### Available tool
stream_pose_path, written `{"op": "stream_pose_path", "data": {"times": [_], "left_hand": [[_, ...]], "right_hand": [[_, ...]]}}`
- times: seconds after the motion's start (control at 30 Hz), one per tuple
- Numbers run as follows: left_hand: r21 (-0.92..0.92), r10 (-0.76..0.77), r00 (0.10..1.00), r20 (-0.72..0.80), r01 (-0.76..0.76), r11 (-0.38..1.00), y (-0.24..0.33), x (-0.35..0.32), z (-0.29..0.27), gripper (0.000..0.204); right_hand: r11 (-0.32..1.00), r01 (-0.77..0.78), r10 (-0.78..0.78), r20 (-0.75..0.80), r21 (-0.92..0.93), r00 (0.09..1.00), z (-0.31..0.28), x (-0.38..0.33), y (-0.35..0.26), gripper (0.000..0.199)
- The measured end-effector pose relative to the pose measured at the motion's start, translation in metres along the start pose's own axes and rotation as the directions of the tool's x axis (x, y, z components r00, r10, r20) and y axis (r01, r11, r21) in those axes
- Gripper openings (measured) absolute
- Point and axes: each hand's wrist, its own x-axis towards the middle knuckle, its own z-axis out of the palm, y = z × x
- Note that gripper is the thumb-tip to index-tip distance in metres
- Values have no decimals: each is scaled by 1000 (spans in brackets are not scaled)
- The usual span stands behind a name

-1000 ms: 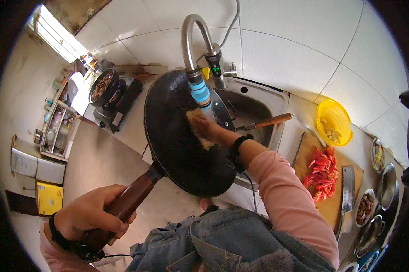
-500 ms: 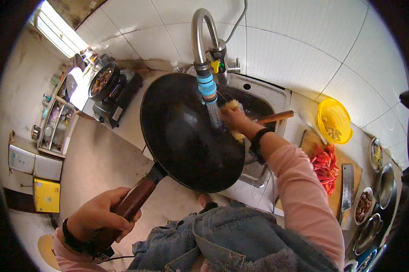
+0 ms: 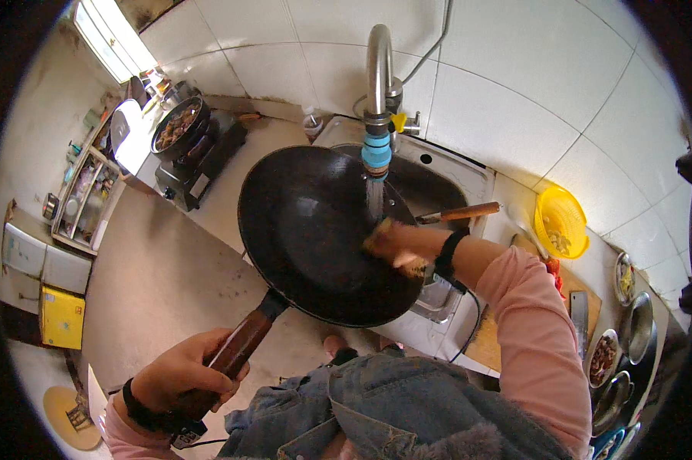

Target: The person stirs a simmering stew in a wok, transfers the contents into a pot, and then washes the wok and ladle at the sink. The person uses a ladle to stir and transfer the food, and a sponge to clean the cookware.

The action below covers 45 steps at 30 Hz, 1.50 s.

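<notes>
A large black wok (image 3: 307,230) is tilted above the sink (image 3: 438,305), its inside wet and facing me. My left hand (image 3: 185,368) is closed around the wok's brown wooden handle (image 3: 242,341). Against the right inner wall of the wok, my right hand (image 3: 407,247) grips a yellowish fibrous scrubbing pad (image 3: 379,234), partly hidden by the fingers. Water (image 3: 374,201) runs from the turquoise nozzle (image 3: 376,153) of a curved metal tap (image 3: 378,77) into the wok beside that hand. Behind my right wrist, a wooden-handled utensil (image 3: 472,210) rests over the sink; its far end is hidden.
To the right lie a cutting board (image 3: 484,345), a cleaver (image 3: 579,318) and cut red peppers (image 3: 554,277) mostly behind my arm. A yellow basket (image 3: 560,222) and several bowls stand beyond. At the far left, a filled pan (image 3: 181,126) sits on a portable stove (image 3: 200,172).
My right hand has moved the scrubbing pad nearer to me along the wok's right inner wall. The view has shifted, and my arm now covers most of the red peppers.
</notes>
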Motion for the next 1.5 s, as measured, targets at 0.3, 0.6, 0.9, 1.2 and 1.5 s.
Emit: {"op": "stream_pose_path", "data": {"times": [0.3,0.6,0.9,1.2,1.5], "left_hand": [[16,98,992,76,-99,995,-32,7,-29,54],[-39,133,977,169,-128,991,-60,15,-63,55],[193,158,947,279,-217,957,-65,31,-79,61],[55,160,974,160,-171,984,-54,31,-72,62],[-53,163,982,91,-158,986,-45,27,-49,59]], "right_hand": [[764,-368,543,-221,530,810,19,100,37,49],[948,-298,318,360,-112,877,6,70,0,53],[80,-461,996,-51,884,75,-58,176,3,65],[215,79,-39,-72,973,997,-110,104,-110,75],[645,-418,-133,632,640,764,-56,-7,-34,24]]}}
